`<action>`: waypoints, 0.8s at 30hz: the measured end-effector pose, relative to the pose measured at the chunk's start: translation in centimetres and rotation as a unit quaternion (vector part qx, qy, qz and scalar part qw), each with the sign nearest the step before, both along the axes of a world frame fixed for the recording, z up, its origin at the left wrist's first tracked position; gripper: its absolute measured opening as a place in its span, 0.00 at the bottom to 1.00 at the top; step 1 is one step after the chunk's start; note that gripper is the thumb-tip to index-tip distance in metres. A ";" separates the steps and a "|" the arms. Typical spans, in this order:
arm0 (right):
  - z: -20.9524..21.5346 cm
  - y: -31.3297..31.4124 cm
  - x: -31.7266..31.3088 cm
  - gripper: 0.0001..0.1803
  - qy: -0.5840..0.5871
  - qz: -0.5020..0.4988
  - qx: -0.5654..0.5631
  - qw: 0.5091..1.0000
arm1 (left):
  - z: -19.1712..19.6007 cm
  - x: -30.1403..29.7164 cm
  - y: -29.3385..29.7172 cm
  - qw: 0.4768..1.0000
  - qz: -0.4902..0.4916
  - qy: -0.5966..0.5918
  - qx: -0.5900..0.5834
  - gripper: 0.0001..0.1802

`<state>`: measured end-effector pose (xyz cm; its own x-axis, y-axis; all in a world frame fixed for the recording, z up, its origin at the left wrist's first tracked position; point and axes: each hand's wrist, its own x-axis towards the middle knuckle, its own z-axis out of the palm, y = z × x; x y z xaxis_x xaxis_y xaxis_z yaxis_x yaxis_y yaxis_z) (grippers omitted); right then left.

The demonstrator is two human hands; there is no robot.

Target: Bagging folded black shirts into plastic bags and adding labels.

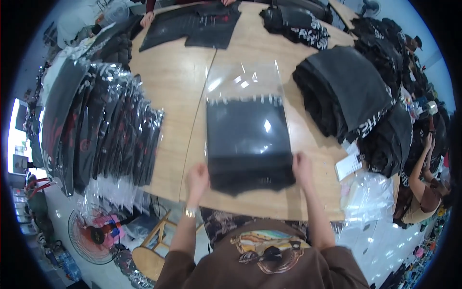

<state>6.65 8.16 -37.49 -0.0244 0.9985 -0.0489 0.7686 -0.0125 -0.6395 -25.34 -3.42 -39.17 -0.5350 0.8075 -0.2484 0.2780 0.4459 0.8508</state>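
A folded black garment (248, 130) lies flat on the table, most of it inside a clear plastic bag (240, 81). The bag's see-through far end stretches beyond the garment, past a line of white print. My left hand (198, 176) grips the near left edge of the bagged garment, its fingers closed. At the near right edge, the fingers of my right hand (301, 168) are closed in the same way. Whether each grip takes in cloth as well as plastic is hard to make out. The near edge of the cloth hangs slightly uneven between both hands.
Bagged black garments (113, 125) stand in a row at left. A pile of folded black garments (344, 91) is at right, near clear bags (368, 195) and a white paper (347, 166). Across the wooden table (168, 91), another person's hands touch black shorts (192, 24).
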 end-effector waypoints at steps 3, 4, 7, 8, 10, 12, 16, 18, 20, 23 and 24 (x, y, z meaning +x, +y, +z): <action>0.0 0.1 -0.1 0.09 0.016 -0.025 0.021 0.999 | 2.8 2.0 1.3 0.999 0.010 0.031 -0.022 0.17; -0.5 2.7 -0.5 0.10 0.018 -0.019 0.043 0.999 | 3.0 1.3 3.4 0.989 -0.015 0.141 0.033 0.15; 3.2 5.3 -3.1 0.12 0.113 -0.054 -0.055 0.991 | 3.8 -1.1 6.0 0.998 0.026 0.012 0.049 0.14; 1.6 4.6 -2.3 0.12 0.031 -0.017 -0.033 0.999 | 0.5 -1.8 4.4 0.995 0.011 0.058 0.085 0.13; -1.3 2.4 -1.0 0.12 -0.010 0.012 0.005 1.000 | -1.7 -0.8 0.8 0.999 0.023 0.033 -0.018 0.11; -2.0 3.1 -0.4 0.12 0.031 -0.001 0.030 0.999 | 0.7 1.0 1.6 0.998 0.021 0.023 -0.046 0.11; -0.7 5.0 -2.4 0.14 0.038 -0.010 0.060 0.997 | 3.9 -1.2 6.6 0.999 0.016 -0.028 -0.009 0.10; -0.8 2.1 -2.3 0.14 0.019 -0.012 0.011 1.000 | -2.6 -1.8 3.8 0.999 0.023 -0.016 0.015 0.11; -0.3 3.5 -2.8 0.15 0.010 -0.017 -0.005 1.000 | -4.3 -1.1 2.8 0.998 0.045 0.041 0.008 0.12; -2.6 5.6 -2.7 0.15 0.032 -0.035 0.065 0.997 | 0.7 0.0 5.4 0.991 0.082 -0.098 -0.026 0.12; -1.4 6.7 -3.4 0.14 0.046 -0.061 0.055 0.996 | 1.4 0.0 5.8 0.991 0.083 -0.100 -0.038 0.12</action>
<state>3.24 14.82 -38.91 0.0983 0.9935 0.0571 0.7036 -0.0288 -0.7100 -25.30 2.41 -37.72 -0.5934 0.6872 -0.4191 0.0254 0.5364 0.8436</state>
